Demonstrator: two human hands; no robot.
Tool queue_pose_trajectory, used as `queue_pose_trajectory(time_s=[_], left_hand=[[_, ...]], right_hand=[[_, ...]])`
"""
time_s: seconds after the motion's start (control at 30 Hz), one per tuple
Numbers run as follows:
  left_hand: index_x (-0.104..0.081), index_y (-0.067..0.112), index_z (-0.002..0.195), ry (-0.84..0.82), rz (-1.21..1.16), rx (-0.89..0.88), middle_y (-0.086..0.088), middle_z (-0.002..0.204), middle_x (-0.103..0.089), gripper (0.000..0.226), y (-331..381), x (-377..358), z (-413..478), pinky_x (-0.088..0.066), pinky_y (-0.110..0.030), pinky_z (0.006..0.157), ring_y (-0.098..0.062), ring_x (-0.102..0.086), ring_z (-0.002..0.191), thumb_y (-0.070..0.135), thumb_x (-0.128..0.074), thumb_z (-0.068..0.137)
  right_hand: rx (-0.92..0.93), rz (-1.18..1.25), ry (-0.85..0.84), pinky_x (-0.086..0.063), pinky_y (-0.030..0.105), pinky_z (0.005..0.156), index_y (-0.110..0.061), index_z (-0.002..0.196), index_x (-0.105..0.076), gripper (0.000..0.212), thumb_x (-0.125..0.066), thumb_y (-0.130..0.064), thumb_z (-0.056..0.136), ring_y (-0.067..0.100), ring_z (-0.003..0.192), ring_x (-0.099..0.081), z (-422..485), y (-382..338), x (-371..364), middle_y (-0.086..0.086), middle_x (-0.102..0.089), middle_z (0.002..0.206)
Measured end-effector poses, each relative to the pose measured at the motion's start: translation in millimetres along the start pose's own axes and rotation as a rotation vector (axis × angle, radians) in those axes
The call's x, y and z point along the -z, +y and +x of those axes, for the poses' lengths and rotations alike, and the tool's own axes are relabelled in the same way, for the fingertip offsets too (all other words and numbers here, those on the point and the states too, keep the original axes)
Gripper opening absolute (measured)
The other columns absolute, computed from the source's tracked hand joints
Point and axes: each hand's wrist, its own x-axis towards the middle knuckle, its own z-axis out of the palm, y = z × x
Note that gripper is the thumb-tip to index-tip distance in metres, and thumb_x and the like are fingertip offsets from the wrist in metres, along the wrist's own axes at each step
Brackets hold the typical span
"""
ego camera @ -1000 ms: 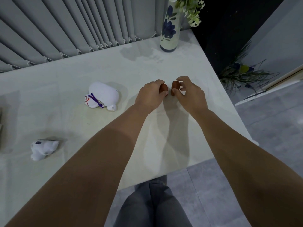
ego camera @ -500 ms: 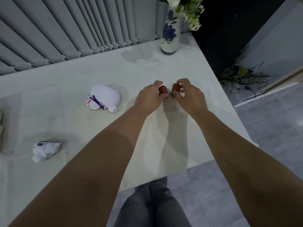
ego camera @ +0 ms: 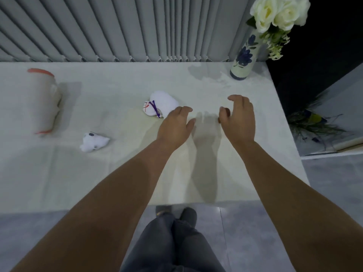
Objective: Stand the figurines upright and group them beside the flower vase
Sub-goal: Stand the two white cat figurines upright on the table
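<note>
My right hand [ego camera: 238, 116] hovers over the white table [ego camera: 117, 173], curled around a small brown figurine [ego camera: 226, 111] that mostly hides behind thumb and fingers. With fingers apart and nothing visible in it, my left hand [ego camera: 174, 124] sits close to a large white figurine [ego camera: 164, 103] with a purple ribbon, lying on its side. A small white figurine [ego camera: 94, 142] lies tipped over further left. The blue-flowered vase [ego camera: 243, 59] with white roses [ego camera: 279, 12] stands at the far right corner. A second brown figurine is not in sight.
A tall white object with red rims [ego camera: 42, 101] lies on its side at the far left. Grey vertical blinds [ego camera: 137, 28] run behind the table. The table's right edge [ego camera: 288, 134] drops to a floor with a dark plant [ego camera: 312, 122]. My legs [ego camera: 172, 242] are at the front edge.
The view has swung left and the hands have parted. My left hand moved left toward the large white figurine and its brown figurine no longer shows. My right hand keeps its brown figurine.
</note>
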Motion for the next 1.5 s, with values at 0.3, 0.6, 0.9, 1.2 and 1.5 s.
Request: queue_pose_trajectory(time_s=[0.3,0.6,0.9,1.2,1.5], left_hand=[[-0.055,0.009,0.125,0.042,0.235,0.176,-0.014,0.12,-0.061,0.037,-95.8,66.4,-44.6,-0.045,-0.043,0.089,-0.036,-0.056,0.11,0.026,-0.055,0.092],[-0.051,0.017,0.13,-0.109,0.402,0.24,-0.007,0.135,-0.048,0.048,-190.1,104.4,-80.7,-0.042,-0.045,0.094,-0.03,-0.045,0.125,0.031,-0.059,0.084],[-0.047,0.014,0.132,-0.236,0.414,0.178,-0.011,0.128,-0.047,0.042,-216.1,106.8,-82.8,-0.045,-0.046,0.088,-0.031,-0.045,0.119,0.033,-0.049,0.095],[-0.048,0.002,0.113,-0.023,-0.043,0.355,-0.013,0.112,-0.05,0.044,-204.2,102.7,-37.9,-0.042,-0.034,0.078,-0.028,-0.051,0.095,0.029,-0.067,0.085],[-0.061,0.015,0.097,-0.224,-0.986,0.821,-0.01,0.109,-0.066,0.027,-180.7,115.9,8.0,-0.06,-0.04,0.078,-0.029,-0.067,0.094,0.041,-0.056,0.095]], right_hand=[[0.195,-0.08,-0.186,-0.042,0.039,0.092,-0.01,0.128,-0.053,0.042,-0.058,-0.024,0.089,0.032,0.114,-0.053,-14.0,-92.6,-55.7,0.011,-0.056,0.13],[0.159,-0.282,-0.293,-0.033,0.044,0.109,-0.019,0.137,-0.048,0.056,-0.058,-0.023,0.083,0.033,0.137,-0.037,-24.6,-128.5,-121.7,0.009,-0.04,0.152],[0.058,-0.395,-0.368,-0.021,0.048,0.117,-0.027,0.15,-0.027,0.069,-0.057,-0.026,0.088,0.028,0.149,-0.015,-22.0,-139.2,-136.1,0.005,-0.012,0.164],[0.016,-0.377,-0.332,-0.031,0.046,0.112,-0.023,0.145,-0.031,0.068,-0.061,-0.016,0.084,0.034,0.144,-0.027,-9.6,-133.3,-140.5,0.01,-0.02,0.161],[0.042,-0.388,-0.239,-0.045,0.044,0.092,-0.015,0.132,-0.038,0.061,-0.063,-0.01,0.077,0.038,0.109,-0.054,14.3,-128.2,-145.3,0.017,-0.046,0.139]])
